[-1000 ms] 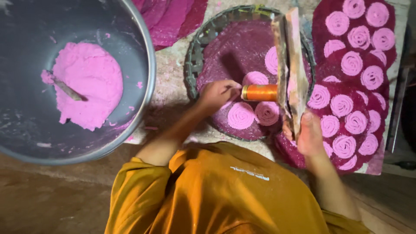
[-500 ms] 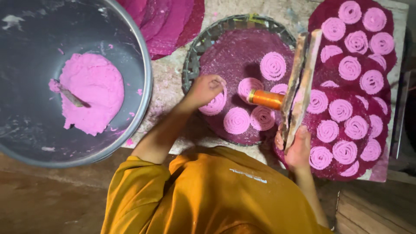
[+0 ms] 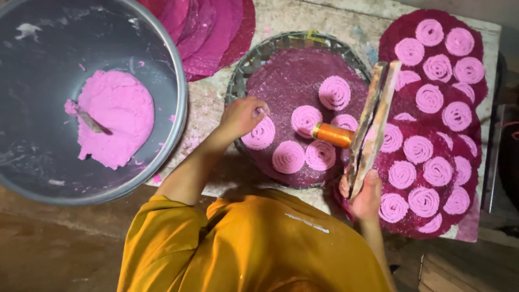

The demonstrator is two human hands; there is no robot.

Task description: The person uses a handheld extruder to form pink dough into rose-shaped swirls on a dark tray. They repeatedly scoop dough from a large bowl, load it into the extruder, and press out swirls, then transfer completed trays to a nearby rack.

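Dim warm light, dark shadowed edges, soft focus, slight blur

Large round metal basin (image 3: pixel 32 173): dull grey, smeared. Pink dough lump (image 3: pixel 116 121) inside: soft, matt, pasty. Round woven tray (image 3: pixel 254 59): coarse plaited rim, grainy dark magenta mat. Pink spiral coils (image 3: pixel 335 93): matt, ridged. Two-armed wooden press (image 3: pixel 376 116): worn, rough; its orange cylinder (image 3: pixel 333 134) glossy. Bench (image 3: pixel 211 108): rough, stained. Ochre shirt (image 3: pixel 259 249): matt cloth.

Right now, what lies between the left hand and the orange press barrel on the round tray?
In the head view, one pink spiral lies between the left hand and the orange barrel, on the purple mat. Another spiral touches the hand's fingers.
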